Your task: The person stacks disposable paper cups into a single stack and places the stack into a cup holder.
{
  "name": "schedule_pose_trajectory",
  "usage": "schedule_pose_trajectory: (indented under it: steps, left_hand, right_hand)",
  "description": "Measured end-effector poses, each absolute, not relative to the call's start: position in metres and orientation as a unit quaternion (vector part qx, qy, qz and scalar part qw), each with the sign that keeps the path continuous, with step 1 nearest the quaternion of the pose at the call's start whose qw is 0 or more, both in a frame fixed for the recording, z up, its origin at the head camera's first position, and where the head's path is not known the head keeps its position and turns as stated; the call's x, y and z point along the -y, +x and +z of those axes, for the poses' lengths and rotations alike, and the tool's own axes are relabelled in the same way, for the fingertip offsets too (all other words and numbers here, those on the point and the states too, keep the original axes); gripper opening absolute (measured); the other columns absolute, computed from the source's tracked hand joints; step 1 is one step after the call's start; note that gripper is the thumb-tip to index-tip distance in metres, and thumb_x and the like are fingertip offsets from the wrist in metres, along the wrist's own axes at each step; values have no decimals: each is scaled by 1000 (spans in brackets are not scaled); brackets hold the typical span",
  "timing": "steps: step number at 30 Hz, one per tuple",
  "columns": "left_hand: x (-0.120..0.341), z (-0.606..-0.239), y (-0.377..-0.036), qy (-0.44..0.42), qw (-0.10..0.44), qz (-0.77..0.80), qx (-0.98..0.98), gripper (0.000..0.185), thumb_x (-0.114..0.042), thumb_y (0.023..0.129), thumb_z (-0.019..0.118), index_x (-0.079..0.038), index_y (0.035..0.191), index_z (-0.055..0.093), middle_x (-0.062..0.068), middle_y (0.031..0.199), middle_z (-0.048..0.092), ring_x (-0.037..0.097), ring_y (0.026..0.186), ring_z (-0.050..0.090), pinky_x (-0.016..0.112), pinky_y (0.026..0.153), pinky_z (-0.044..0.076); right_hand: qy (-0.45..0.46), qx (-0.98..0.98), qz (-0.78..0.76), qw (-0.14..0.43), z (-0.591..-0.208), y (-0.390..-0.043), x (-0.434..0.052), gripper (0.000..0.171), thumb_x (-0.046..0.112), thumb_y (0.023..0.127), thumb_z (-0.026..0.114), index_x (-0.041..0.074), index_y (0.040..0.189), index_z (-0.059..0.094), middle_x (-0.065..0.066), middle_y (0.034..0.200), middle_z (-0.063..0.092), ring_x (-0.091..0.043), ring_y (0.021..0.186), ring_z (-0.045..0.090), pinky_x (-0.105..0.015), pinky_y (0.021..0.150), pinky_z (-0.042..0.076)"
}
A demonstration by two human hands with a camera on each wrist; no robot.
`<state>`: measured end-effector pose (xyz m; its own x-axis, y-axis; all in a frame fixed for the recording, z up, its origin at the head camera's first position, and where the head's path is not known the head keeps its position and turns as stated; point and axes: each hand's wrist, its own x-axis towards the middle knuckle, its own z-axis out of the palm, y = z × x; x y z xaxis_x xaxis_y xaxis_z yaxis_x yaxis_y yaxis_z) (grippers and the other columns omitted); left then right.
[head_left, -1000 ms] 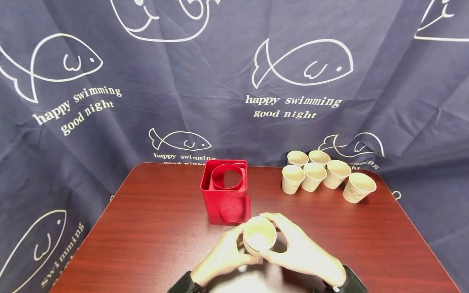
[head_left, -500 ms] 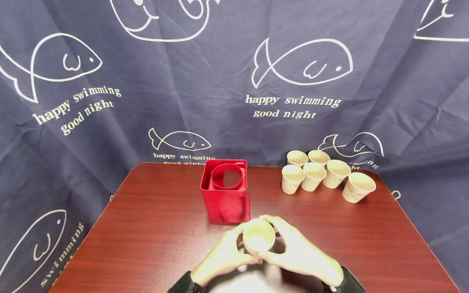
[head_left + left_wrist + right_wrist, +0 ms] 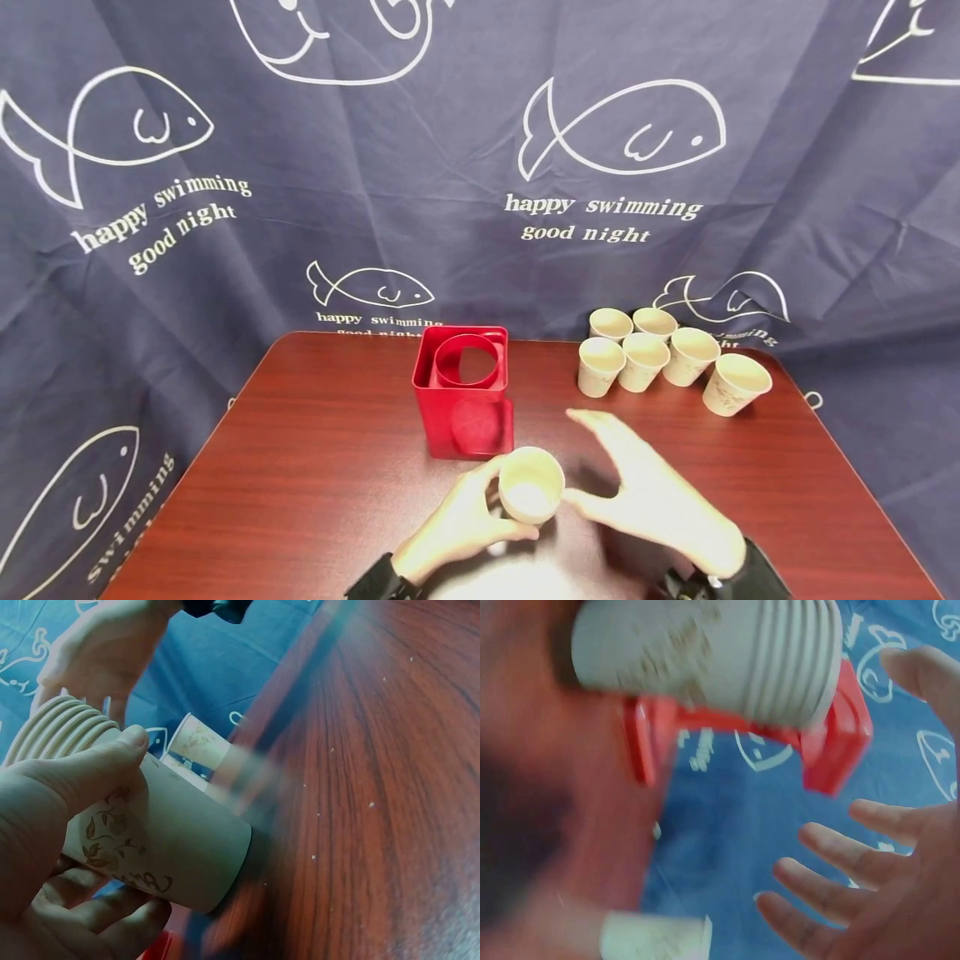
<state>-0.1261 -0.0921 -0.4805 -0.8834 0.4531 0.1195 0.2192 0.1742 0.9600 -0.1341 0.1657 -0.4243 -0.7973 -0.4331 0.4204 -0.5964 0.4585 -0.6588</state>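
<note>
A stack of nested paper cups [image 3: 531, 492], mouths up, stands near the front of the table. My left hand [image 3: 459, 527] grips its side, thumb and fingers curled round it. In the left wrist view, several stacked rims and a brown leaf print show on the cups [image 3: 176, 832]. To the right is my right hand [image 3: 656, 500], thumb and fingers spread and nothing held. The right wrist view shows its straight fingers [image 3: 832, 855] apart from the stack. Just behind the stack is a red square holder [image 3: 465, 421] with a round ring in its open top.
Several single paper cups [image 3: 642, 364] stand close together at the back right of the brown wooden table [image 3: 315, 450]. One more cup [image 3: 737, 385] stands at their right end. A blue fish-print curtain [image 3: 420, 192] hangs behind the table.
My right hand has let go of the cup stack and moved right, its fingers spreading. My left hand still holds the stack in nearly the same place.
</note>
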Motion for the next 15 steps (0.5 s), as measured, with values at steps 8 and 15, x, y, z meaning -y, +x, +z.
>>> schedule_pose_trajectory:
  steps: [8,15]
  left_hand:
    - [92,-480,-126,215,99,590,-772,76,-22,77,92,-28,143,55,-6,132,67,18,120,64,25,109,48]
    - [92,-480,-126,211,100,584,-778,75,-24,77,92,-30,143,55,-7,132,67,18,120,64,27,109,49]
  right_hand:
    - [269,901,284,189,-380,-158,-210,103,30,72,95,23,158,39,2,154,49,-11,139,44,-6,115,21]
    - [216,891,305,256,-371,-176,-245,107,30,70,97,17,158,39,-11,154,48,-13,142,39,-6,113,22]
